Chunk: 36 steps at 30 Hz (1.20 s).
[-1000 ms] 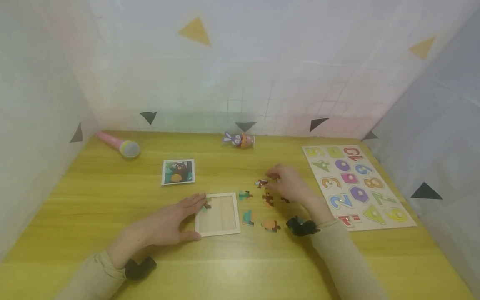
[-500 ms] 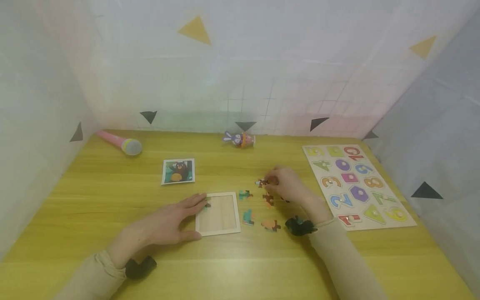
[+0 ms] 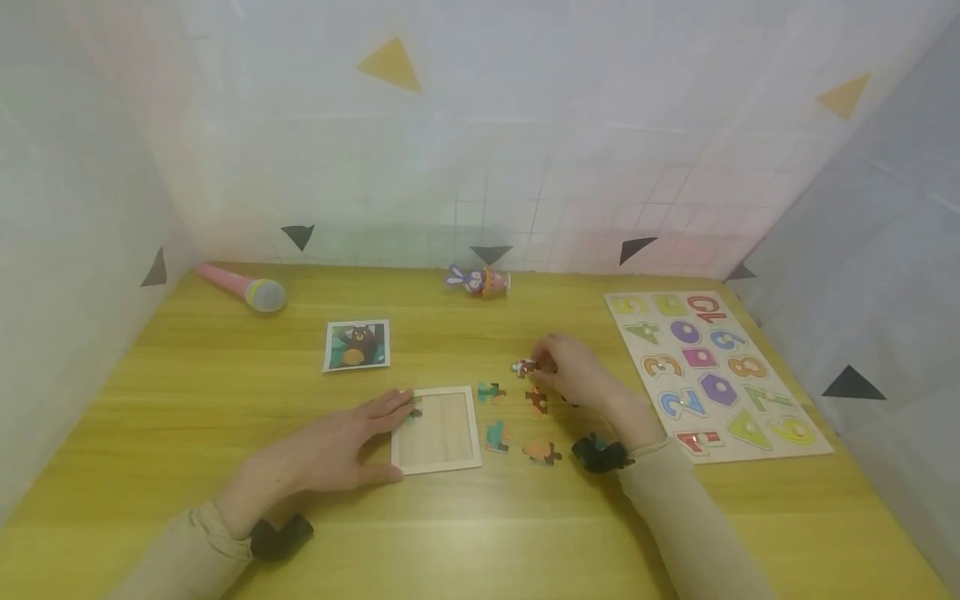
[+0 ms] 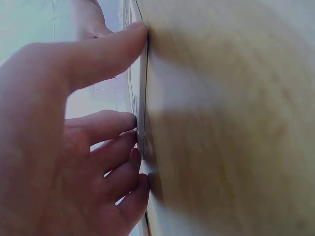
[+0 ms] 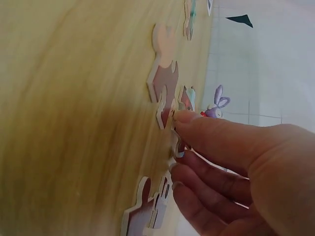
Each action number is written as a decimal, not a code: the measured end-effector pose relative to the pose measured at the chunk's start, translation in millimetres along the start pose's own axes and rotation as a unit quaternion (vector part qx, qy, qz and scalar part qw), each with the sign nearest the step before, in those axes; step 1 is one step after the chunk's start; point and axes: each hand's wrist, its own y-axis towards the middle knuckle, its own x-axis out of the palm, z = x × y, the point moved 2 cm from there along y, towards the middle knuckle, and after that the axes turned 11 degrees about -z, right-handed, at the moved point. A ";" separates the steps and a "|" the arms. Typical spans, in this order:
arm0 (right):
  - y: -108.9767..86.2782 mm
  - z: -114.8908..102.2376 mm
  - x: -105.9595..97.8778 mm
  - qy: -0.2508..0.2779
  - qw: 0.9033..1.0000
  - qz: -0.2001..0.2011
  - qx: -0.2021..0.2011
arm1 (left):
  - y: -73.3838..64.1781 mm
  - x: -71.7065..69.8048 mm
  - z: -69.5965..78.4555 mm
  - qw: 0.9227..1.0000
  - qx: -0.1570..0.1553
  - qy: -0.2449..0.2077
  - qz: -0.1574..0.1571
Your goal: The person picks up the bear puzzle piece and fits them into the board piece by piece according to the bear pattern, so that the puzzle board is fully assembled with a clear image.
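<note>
PLACE: play area (home or studio, can't tell) | triangle-print sheeting (image 3: pixel 480 133) | wood-grain table (image 3: pixel 405 546) | toy microphone (image 3: pixel 237 286)

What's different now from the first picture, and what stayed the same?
The right hand has closed its thumb and fingers in, and they now seem to pinch a puzzle piece. The microphone's round end has shifted slightly rightward. The left hand still rests on the wooden frame; the bear picture and bunny toy stayed put.
</note>
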 end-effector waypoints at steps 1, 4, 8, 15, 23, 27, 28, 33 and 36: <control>0.1 0.0 0.0 0.003 1.000 0.000 0.000 | 0.0 0.0 -0.1 1.000 0.001 0.001 0.001; 0.3 -0.2 0.0 0.013 1.000 -0.003 -0.001 | -0.1 0.1 -0.3 1.000 0.004 0.000 0.000; 0.4 0.2 0.0 0.011 1.000 0.000 -0.010 | -0.2 0.5 -0.4 1.000 0.003 -0.005 -0.003; 0.6 -0.5 0.8 -0.001 0.999 0.026 -0.030 | -0.1 0.5 -0.4 1.000 0.003 -0.011 -0.001; 1.9 -0.6 2.5 -0.012 0.998 0.049 -0.043 | 0.2 0.0 -0.4 1.000 0.004 -0.014 -0.001; 2.2 -1.2 2.5 -0.012 0.998 0.048 -0.042 | 0.3 -0.3 -0.1 1.000 0.003 -0.013 -0.003; 2.3 -1.4 2.6 -0.012 0.998 0.046 -0.042 | 0.2 -0.5 0.1 1.000 0.003 -0.013 -0.003; 1.8 -2.6 2.0 -0.016 0.998 0.041 -0.054 | -1.2 -1.5 1.8 1.000 0.001 -0.010 -0.003; 1.3 -3.8 1.3 -0.013 0.997 0.044 -0.066 | -2.2 -2.3 3.1 1.000 0.001 -0.004 0.001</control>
